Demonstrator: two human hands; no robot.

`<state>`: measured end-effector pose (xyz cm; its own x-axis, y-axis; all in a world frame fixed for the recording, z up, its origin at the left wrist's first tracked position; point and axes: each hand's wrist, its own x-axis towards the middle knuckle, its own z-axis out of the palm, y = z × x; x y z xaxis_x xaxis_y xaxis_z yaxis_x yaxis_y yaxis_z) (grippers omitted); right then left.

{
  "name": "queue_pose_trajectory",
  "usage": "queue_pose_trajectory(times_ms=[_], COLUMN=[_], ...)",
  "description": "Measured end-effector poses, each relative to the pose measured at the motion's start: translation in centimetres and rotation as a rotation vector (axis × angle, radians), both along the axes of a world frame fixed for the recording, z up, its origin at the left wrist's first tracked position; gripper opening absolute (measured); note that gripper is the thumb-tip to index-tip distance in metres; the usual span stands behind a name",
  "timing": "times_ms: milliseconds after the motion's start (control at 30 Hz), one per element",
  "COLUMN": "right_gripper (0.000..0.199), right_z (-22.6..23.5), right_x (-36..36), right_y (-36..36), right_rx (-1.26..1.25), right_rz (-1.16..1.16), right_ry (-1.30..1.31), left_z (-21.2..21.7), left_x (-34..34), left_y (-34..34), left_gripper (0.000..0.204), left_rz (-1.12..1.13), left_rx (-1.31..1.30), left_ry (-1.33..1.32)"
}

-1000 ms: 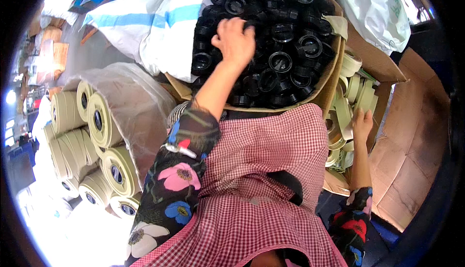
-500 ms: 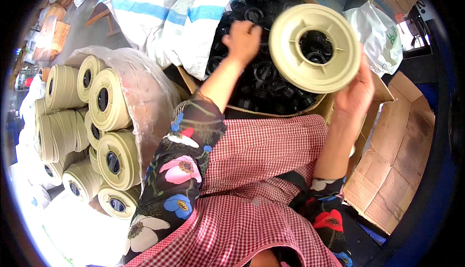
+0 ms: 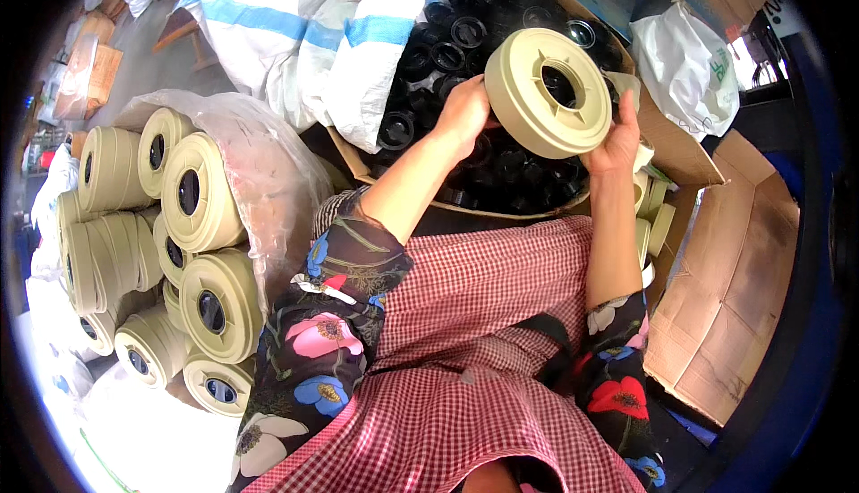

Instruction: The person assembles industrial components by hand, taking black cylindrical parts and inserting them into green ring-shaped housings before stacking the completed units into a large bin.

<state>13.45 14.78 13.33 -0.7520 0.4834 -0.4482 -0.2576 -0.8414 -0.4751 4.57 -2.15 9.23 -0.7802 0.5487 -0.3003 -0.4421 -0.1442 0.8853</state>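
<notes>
A round beige plastic piece with a ribbed face and a central hole (image 3: pixel 528 113) is held up over a box of black ring-shaped plastic parts (image 3: pixel 467 32). My right hand (image 3: pixel 616 142) grips its right edge, thumb up along the side. At the piece's left rim is my left hand (image 3: pixel 465 117), its fingers curled and their tips hidden behind the piece. Whether they hold a black part there I cannot make out. Through the hole, dark parts show.
To the left, beige pieces with black centres (image 3: pixel 210 305) lie stacked beside a clear plastic bag (image 3: pixel 268 162). A white sack with a blue stripe (image 3: pixel 304 32) drapes over the box's left side. At right are more beige pieces (image 3: pixel 660 229), a cardboard flap (image 3: pixel 716 296) and a white bag (image 3: pixel 684 68).
My left hand has come from above the black parts down and right to the beige piece's rim. The piece has shifted left and lower and tilted, now showing its side wall.
</notes>
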Motion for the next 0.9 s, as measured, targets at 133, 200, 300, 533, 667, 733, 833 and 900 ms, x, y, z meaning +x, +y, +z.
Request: queue_pose_trajectory(times_ms=[133, 200, 300, 533, 667, 733, 833, 900], right_gripper=[0.067, 0.043, 0.037, 0.041, 0.041, 0.043, 0.045, 0.047], right_z=[-1.5, -2.4, -0.9, -1.0, -1.2, -0.4, -0.2, -0.4], right_x=[-0.4, -0.6, -1.1, -0.3, -0.2, 0.2, 0.3, 0.0], right_y=[0.2, -1.7, -4.0, -2.0, -1.8, -1.6, -1.2, -1.2], right_rx=[0.735, 0.944, 0.615, 0.531, 0.57, 0.556, 0.563, 0.579], right_rz=[0.461, 0.474, 0.594, 0.681, 0.728, 0.747, 0.703, 0.698], right_ry=[-0.358, -0.404, -0.303, -0.183, -0.16, -0.126, -0.106, -0.037], left_z=[1.8, 1.8, 0.7, 2.5, 1.6, 2.3, 1.9, 1.1], left_x=[-0.1, 0.7, 0.1, 0.1, -0.6, -1.0, -1.3, -1.7], left_y=[0.4, 1.1, 1.5, 1.3, 1.1, 0.7, 0.6, 0.1], left_gripper=[0.032, 0.036, 0.033, 0.022, 0.025, 0.043, 0.055, 0.06], left_rz=[-0.104, -0.048, 0.135, 0.13, 0.204, -0.037, -0.203, -0.181], left_rx=[0.443, 0.348, -0.07, -0.1, -0.211, -0.12, -0.104, -0.177], left_ry=[-0.19, -0.072, 0.49, 0.581, 0.724, 0.723, 0.761, 0.696])
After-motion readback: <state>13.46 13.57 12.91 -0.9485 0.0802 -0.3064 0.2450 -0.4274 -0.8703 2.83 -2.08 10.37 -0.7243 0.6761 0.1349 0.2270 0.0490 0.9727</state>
